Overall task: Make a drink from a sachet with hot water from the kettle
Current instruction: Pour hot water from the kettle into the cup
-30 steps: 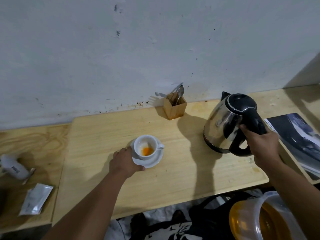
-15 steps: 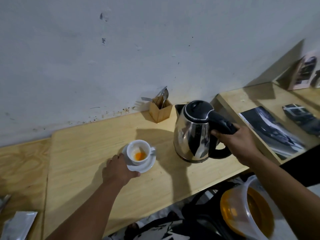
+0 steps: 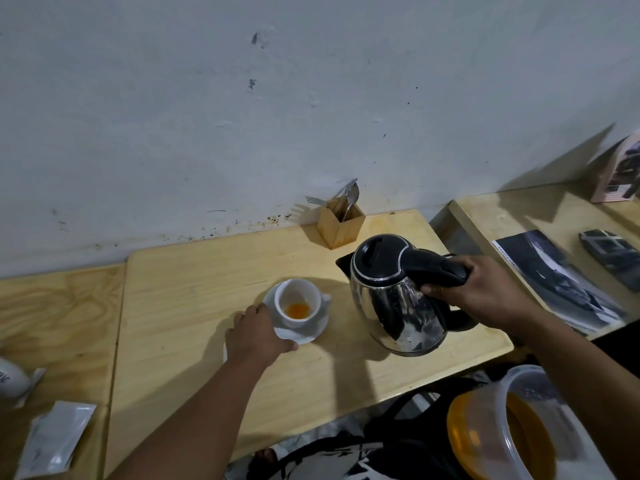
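A white cup (image 3: 298,301) with orange powder at its bottom stands on a white saucer (image 3: 313,332) in the middle of the wooden table (image 3: 194,306). My left hand (image 3: 258,336) grips the saucer's near left rim. My right hand (image 3: 485,292) is closed around the black handle of a steel kettle (image 3: 394,296), held just right of the cup with its spout pointing toward the cup. Whether the kettle's base touches the table I cannot tell. A silver sachet (image 3: 55,438) lies flat at the lower left.
A wooden holder (image 3: 341,225) with a fork and spoons stands by the wall behind the kettle. A magazine (image 3: 557,278) lies on the right-hand table. A clear tub with orange contents (image 3: 509,427) sits below the table's edge. A white object (image 3: 10,377) lies at far left.
The kettle, held by my right hand, has travelled left from the table's right end to just beside the cup. My left hand has stayed on the saucer.
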